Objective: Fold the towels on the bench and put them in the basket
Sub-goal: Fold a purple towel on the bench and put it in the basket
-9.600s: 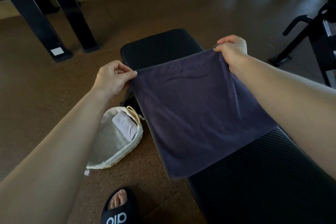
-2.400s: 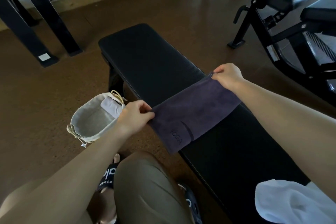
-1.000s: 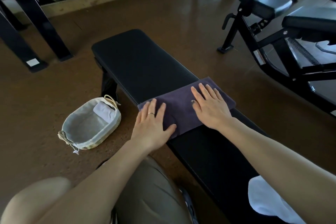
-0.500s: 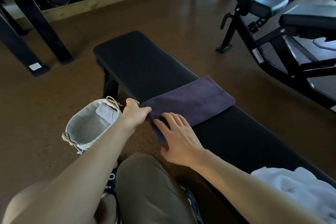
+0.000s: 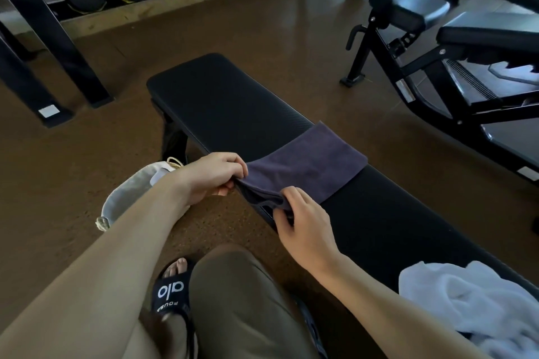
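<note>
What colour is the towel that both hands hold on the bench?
Dark greyish purple, plain. The towel shows best in the head view, the only one.

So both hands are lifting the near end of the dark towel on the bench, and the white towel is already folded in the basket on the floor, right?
Not quite. The head view shows the white towel lying crumpled on the bench, not in the basket. The rest holds: the left hand and right hand both grip the near end of the dark towel.

Black padded bench (image 5: pixel 233 114) — folded purple towel (image 5: pixel 315 163) across it, crumpled white towel (image 5: pixel 472 306) nearer.
</note>
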The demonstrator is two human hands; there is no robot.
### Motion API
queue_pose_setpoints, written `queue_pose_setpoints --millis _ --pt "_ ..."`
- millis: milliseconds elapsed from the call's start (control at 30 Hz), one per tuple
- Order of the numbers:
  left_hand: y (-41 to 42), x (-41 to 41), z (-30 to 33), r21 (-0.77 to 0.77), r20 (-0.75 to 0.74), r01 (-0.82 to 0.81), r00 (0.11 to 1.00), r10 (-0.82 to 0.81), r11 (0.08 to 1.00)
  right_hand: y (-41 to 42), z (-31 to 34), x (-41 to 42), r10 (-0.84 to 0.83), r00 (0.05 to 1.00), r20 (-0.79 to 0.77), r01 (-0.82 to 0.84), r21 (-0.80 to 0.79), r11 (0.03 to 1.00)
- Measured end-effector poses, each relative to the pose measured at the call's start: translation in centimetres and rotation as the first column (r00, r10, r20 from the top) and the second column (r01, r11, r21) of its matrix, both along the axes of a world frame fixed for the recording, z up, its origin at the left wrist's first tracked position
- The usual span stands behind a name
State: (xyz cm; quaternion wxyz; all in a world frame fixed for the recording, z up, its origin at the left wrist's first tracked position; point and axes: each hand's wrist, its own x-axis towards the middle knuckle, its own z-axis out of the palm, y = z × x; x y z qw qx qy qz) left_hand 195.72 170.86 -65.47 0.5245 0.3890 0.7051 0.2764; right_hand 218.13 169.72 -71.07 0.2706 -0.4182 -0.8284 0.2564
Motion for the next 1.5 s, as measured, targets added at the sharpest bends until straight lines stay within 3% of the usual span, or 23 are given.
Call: queue_pose_setpoints --millis 133,200,333,467,600,700,800,967,1067,1200,1500 --pt "-0.3 -0.3 0.9 0.006 0.047 -0.020 0.999 0.020 1.000 -0.2 0.1 0.7 -0.081 0.983 -0.168 0.052 -0.169 0.984" --pt "-0.4 -0.5 1.0 0.055 0.023 0.057 0.998 -0.058 0.997 -0.2 0.4 1.1 -0.105 0.967 -0.231 0.055 -0.211 0.976" --pt "-0.3 -1.0 0.4 0.146 -0.283 0.299 0.926 -0.249 0.943 -0.1 0.8 1.7 -0.098 0.963 -0.252 0.039 -0.229 0.973" --pt "0.0 -1.6 -0.6 0.244 -0.375 0.358 0.892 -0.253 0.901 0.1 0.6 1.9 -0.081 0.972 -0.220 0.024 -0.249 0.968" --pt "-0.1 -1.8 -0.4 0.259 -0.402 0.383 0.878 -0.262 0.886 0.0 0.8 2.1 -0.004 0.997 -0.075 0.000 -0.055 0.999" --pt "-0.6 -1.8 -0.5 0.180 -0.512 0.461 0.798 -0.318 0.869 -0.3 1.5 1.9 0.167 0.973 0.159 -0.187 0.126 0.974" --pt "-1.0 -1.8 -0.7 0.154 -0.555 0.480 0.765 -0.326 0.864 -0.4 1.5 1.5 0.203 0.919 0.339 -0.287 0.221 0.932" --pt "-0.9 -2.1 -1.2 0.214 -0.622 0.491 0.735 -0.270 0.844 -0.6 1.6 1.0 0.126 0.947 0.296 -0.198 0.230 0.953" --pt "-0.7 -2.3 -1.4 0.250 -0.563 0.468 0.783 -0.266 0.848 -0.7 1.7 1.5 0.038 0.988 0.148 -0.055 0.111 0.992" --pt "-0.3 -2.3 -1.8 0.268 -0.415 0.455 0.850 -0.325 0.849 -0.1 1.9 2.1 -0.107 0.992 -0.060 0.092 -0.216 0.972" --pt "0.9 -1.2 -2.8 0.253 -0.344 0.391 0.891 -0.296 0.885 1.6 1.2 2.3 -0.221 0.972 0.079 0.235 -0.327 0.915"
